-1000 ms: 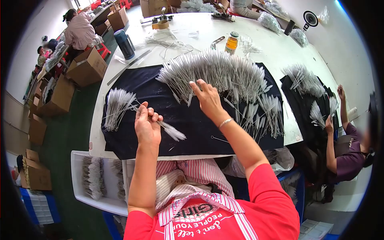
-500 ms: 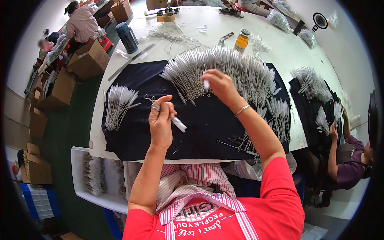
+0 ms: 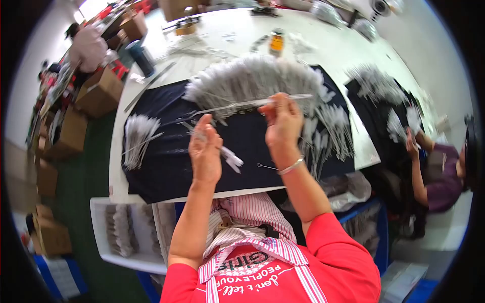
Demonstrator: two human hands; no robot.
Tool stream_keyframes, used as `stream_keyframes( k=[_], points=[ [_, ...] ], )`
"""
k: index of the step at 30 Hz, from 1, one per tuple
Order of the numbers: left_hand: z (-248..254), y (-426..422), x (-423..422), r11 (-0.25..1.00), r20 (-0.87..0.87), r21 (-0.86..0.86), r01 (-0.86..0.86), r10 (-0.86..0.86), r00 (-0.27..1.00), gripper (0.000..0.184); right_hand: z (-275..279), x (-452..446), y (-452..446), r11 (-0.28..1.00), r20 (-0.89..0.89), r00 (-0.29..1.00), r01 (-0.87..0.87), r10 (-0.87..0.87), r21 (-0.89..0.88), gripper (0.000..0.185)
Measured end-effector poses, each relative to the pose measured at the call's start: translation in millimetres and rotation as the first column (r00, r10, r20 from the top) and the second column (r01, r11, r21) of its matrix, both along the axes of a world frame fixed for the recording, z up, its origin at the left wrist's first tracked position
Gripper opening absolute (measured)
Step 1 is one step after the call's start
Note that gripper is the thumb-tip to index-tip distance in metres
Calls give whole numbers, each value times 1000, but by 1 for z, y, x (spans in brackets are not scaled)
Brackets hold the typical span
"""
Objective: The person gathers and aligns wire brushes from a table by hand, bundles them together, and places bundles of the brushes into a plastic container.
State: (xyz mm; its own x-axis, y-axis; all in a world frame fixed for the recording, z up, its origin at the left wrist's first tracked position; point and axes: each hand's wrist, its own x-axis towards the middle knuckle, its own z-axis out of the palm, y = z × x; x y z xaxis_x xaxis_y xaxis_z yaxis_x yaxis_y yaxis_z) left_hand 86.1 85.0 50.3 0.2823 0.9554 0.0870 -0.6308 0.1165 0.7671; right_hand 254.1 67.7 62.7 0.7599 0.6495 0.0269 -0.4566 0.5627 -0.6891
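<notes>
My right hand (image 3: 284, 118) pinches one thin straw brush (image 3: 237, 104), with its looped wire end to the left and white bristle end to the right. It is held nearly level in front of the big pile of straw brushes (image 3: 252, 76). In my left hand (image 3: 206, 146) is a small bunch of straw brushes (image 3: 231, 159), gripped between thumb and fingers; white tips point down right and wire ends poke out up left. A smaller bundle of straw brushes (image 3: 139, 141) lies left of it on the dark cloth (image 3: 237, 179). Motion blurs the brushes.
One loose brush (image 3: 267, 166) lies by my right wrist. More brushes (image 3: 333, 129) lie on the right. Behind the pile are a yellow-labelled bottle (image 3: 276, 42), a tumbler (image 3: 140, 58) and a metal ruler (image 3: 149, 87). A co-worker (image 3: 439, 174) sits at right. A white bin (image 3: 103, 237) stands below left.
My right hand has drawn back slightly from the pile and now shows a brush stretched sideways. The left hand keeps its bunch. The whole view has shifted a little.
</notes>
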Motion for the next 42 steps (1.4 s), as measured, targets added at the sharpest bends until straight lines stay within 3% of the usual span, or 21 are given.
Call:
stream_keyframes(
  k=[3,5,9,11,13,14,15,17,18,19,21,22,23,25,27,29,31,36,39,41,42],
  points=[
    [4,-3,1,1000,86,-8,-22,22,996,29,-25,-31,-18,998,-138,989,-56,54,-13,11],
    [8,-4,-5,996,113,86,-24,14,993,23,-32,-46,-32,994,-238,967,-99,85,-46,8],
    [41,-17,-13,961,16,104,-256,256,967,19,-48,-32,-39,996,-536,844,18,32,87,6],
    [39,-16,-20,947,43,281,-153,147,988,17,-41,-27,-43,967,-673,700,-110,239,230,6],
    [36,-22,-17,950,-119,292,-111,151,981,21,-32,-41,-46,902,-762,486,-275,429,332,7],
    [39,-32,-9,939,-336,318,-133,242,910,26,-29,-52,-48,863,-759,420,-329,497,383,8],
    [34,-36,-10,940,-464,334,-66,225,856,26,-27,-62,-51,819,-755,361,-419,547,393,9],
    [33,-45,-3,765,-528,640,72,370,764,20,-24,-77,-54,734,-790,122,-476,601,485,8],
    [28,-45,-3,681,-494,722,124,381,782,17,-23,-84,-55,741,-807,201,-561,555,369,12],
    [28,-46,-7,743,-565,641,194,284,775,16,-27,-86,-57,733,-808,190,-571,557,371,12],
    [29,-41,-8,742,-522,651,157,288,803,15,-36,-85,-62,600,-600,377,-768,706,224,22],
    [26,-33,-11,695,-483,712,103,379,789,14,-21,-80,-70,527,-457,429,-843,779,107,29],
    [34,-34,-13,803,-447,592,71,253,858,13,-19,-77,-76,507,-391,477,-862,787,-32,31],
    [30,-14,-24,900,-219,432,53,47,975,16,-20,-71,-86,570,-189,652,-743,734,-350,32],
    [32,-1,-28,940,-126,341,28,16,992,17,-23,-58,-95,681,86,770,-499,632,-536,30],
    [28,8,-25,972,-29,235,17,-11,1000,18,-33,-37,-103,716,152,795,-422,587,-557,29],
    [14,16,-17,982,-161,187,-19,50,986,19,-38,-17,-112,750,166,842,-346,513,-564,28],
    [-10,8,2,985,-354,158,61,-1,935,14,-48,28,-139,796,212,922,-143,322,-588,28],
    [-1,2,2,975,-369,222,27,58,928,15,-39,27,-138,801,246,917,-117,314,-586,28],
    [14,-4,-4,959,-649,253,128,70,758,15,-29,13,-128,802,315,853,-181,416,-570,31],
    [17,-13,1,824,-631,538,177,256,732,12,-26,5,-123,749,271,821,-256,502,-611,37]
  ],
)
